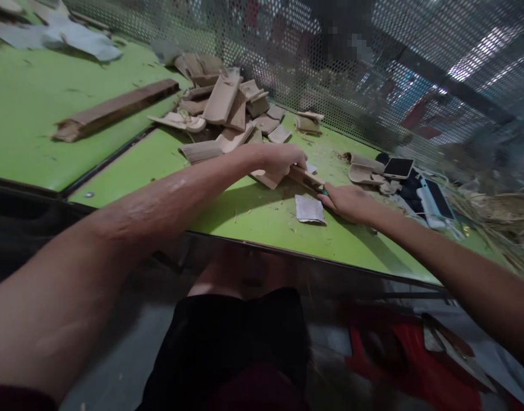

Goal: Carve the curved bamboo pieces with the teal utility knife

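Observation:
My left hand [285, 158] is closed on the far end of a flat tan strip [303, 177] above the green table [253, 211]. Fingers of my right hand [345, 201] wrap round a small tool with a green handle [325, 193], whose dark blade lies against the strip's near end. A folded whitish paper square [310, 209] rests on the table just below the tool. Behind my left wrist, curved tan pieces [223, 97] are heaped, one of them [268, 178] lying partly under the hand.
A long brown bar [116, 108] lies at the left. Along the back runs a perforated metal screen [287, 63]. Two phones [399, 168], more curved pieces [365, 168] and straw [502, 222] sit at the right. The table's front edge [262, 246] is near my legs.

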The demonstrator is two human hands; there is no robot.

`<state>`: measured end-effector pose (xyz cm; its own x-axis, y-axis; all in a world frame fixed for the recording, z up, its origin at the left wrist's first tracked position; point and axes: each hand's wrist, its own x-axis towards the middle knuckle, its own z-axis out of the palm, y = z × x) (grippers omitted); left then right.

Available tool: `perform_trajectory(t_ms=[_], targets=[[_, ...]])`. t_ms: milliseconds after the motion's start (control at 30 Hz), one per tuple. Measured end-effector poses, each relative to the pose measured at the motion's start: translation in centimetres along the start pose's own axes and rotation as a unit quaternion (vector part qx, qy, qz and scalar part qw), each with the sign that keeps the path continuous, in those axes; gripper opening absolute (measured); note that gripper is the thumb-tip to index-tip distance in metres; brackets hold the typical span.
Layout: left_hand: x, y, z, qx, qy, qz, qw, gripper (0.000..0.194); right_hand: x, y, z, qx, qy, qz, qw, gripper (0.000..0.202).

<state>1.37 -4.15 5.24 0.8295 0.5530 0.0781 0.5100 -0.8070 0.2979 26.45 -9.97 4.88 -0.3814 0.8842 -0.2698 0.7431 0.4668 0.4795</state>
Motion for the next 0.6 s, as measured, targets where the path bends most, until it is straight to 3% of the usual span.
perform_trajectory(t_ms=[167,333,600], targets=[[0.2,-0.4,0.8,0.044,0.017,-0.009,0.999,0.05,-0.5,-0.1,-0.5,0.025,0.002,0.01,1.0,0.051],[0.1,-0.4,0.8,0.028,0.055,-0.005,0.998,0.064,-0.5,0.8,-0.6,0.112,-0.005,-0.032,0.993,0.048],[0.4,-0.8,1.1,0.047,0.061,-0.014,0.997,0.06,-0.4,1.4,-0.5,0.152,-0.016,-0.06,0.986,0.045]])
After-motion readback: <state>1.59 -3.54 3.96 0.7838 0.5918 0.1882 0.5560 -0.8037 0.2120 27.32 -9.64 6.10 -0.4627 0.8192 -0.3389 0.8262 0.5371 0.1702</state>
